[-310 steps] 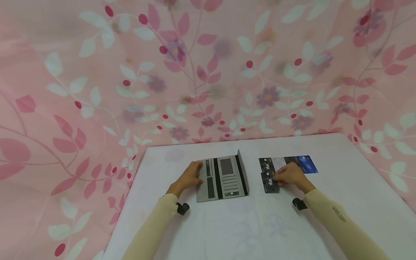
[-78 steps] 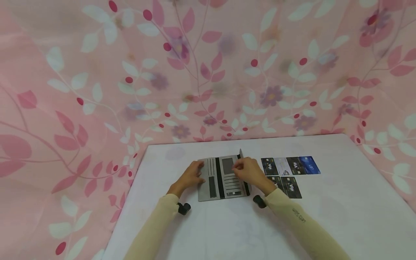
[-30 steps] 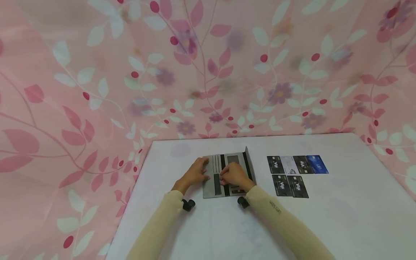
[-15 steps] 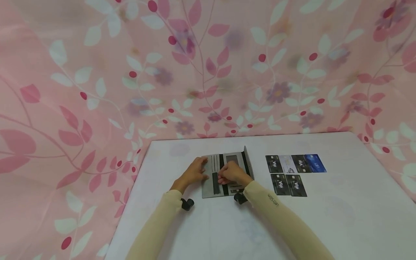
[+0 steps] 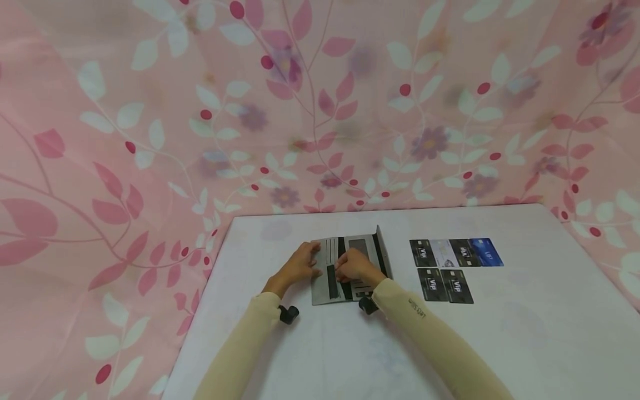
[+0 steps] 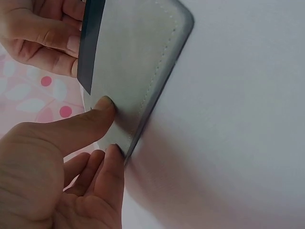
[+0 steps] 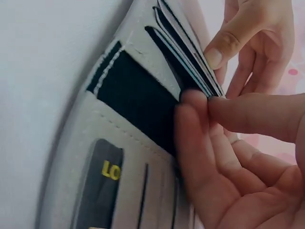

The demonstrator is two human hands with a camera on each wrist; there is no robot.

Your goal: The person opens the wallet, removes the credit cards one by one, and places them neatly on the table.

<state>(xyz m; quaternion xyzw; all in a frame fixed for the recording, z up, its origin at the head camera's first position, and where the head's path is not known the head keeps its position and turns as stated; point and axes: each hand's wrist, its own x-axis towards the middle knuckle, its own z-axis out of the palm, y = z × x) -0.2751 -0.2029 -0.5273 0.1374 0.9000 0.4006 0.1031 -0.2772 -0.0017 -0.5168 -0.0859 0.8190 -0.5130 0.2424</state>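
Note:
A grey wallet [image 5: 320,291] lies spread open on the white table, several card slots showing. My left hand [image 5: 296,266] grips its left edge; in the left wrist view the thumb [image 6: 83,126] presses on top with fingers underneath. From a slot in the left panel sticks a dark card [image 6: 89,47]. My right hand [image 5: 356,265] reaches across the wallet and pinches this card's edge between thumb and index finger, as the right wrist view shows. Another dark card with yellow letters [image 7: 107,171] sits in the right panel. Part of that panel is hidden under the right hand.
Right of the wallet, an upper row holds a black card [image 5: 422,253], a white card [image 5: 443,254], another black card [image 5: 464,253] and a blue card [image 5: 485,251]. Two black VIP cards [image 5: 433,285] lie below. A pink floral cloth [image 5: 320,111] hangs behind.
Ten seconds ago my right hand was at the loose cards; it has since moved left onto the wallet. The left panel's upper dark card is gone, and the lower row has gained a card.

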